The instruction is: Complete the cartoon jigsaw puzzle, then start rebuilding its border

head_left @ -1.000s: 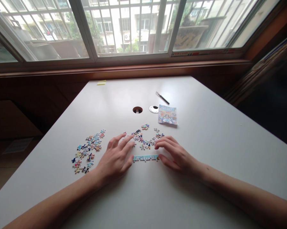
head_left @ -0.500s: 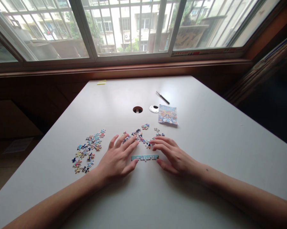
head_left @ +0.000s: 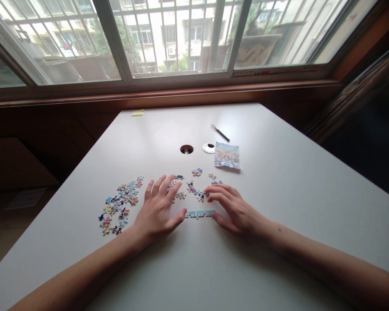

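Observation:
A joined strip of light-blue jigsaw pieces (head_left: 200, 214) lies flat on the white table between my two hands. My left hand (head_left: 157, 209) is open, its fingers spread over loose puzzle pieces and its thumb at the strip's left end. At the strip's right end rests the thumb of my right hand (head_left: 229, 209), which is open with bent fingers apart. Those fingers hover by a few small pieces, partly hidden under them. Beyond the strip lie more loose jigsaw pieces (head_left: 196, 189), with a small cluster (head_left: 197, 172) farther back.
A larger spread of jigsaw pieces (head_left: 123, 196) lies left of my left hand. Behind the pieces are a printed picture sheet (head_left: 227, 155), a pen (head_left: 220, 132), a round table hole (head_left: 187, 149) and a metal ring cover (head_left: 208, 148). A yellow sticky note (head_left: 137, 112) sits at the far edge.
My left hand has shifted, its fingers moving left and away over the loose pieces and its thumb now covering the strip's left end. My right hand has barely moved.

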Demonstrator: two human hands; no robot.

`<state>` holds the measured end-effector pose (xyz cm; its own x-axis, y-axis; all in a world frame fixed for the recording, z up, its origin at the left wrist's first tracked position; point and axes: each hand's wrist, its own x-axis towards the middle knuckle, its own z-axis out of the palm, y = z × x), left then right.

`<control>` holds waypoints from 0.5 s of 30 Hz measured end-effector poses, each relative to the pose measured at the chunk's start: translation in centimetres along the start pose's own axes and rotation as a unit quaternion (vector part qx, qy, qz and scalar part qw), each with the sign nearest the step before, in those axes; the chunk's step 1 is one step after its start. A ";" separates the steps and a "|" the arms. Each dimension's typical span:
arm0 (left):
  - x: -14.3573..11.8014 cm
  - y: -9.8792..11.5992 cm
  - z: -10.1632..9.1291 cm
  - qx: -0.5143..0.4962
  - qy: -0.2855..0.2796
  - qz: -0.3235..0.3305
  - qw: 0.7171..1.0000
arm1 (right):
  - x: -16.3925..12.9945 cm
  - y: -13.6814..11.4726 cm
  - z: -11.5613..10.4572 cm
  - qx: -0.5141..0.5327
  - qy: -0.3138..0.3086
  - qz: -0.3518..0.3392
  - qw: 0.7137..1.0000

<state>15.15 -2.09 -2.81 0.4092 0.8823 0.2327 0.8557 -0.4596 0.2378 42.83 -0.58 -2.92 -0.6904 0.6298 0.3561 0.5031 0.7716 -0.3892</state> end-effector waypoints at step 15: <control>1.4 0.5 0.0 0.018 -0.057 -0.003 0.998 | -0.1 0.2 0.3 0.008 0.011 0.009 1.000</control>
<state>16.13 -1.08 -2.42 0.4362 0.8916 0.1216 0.8681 -0.4525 0.2040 42.84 -0.50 -3.28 -0.6702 0.6452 0.3669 0.5064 0.7589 -0.4094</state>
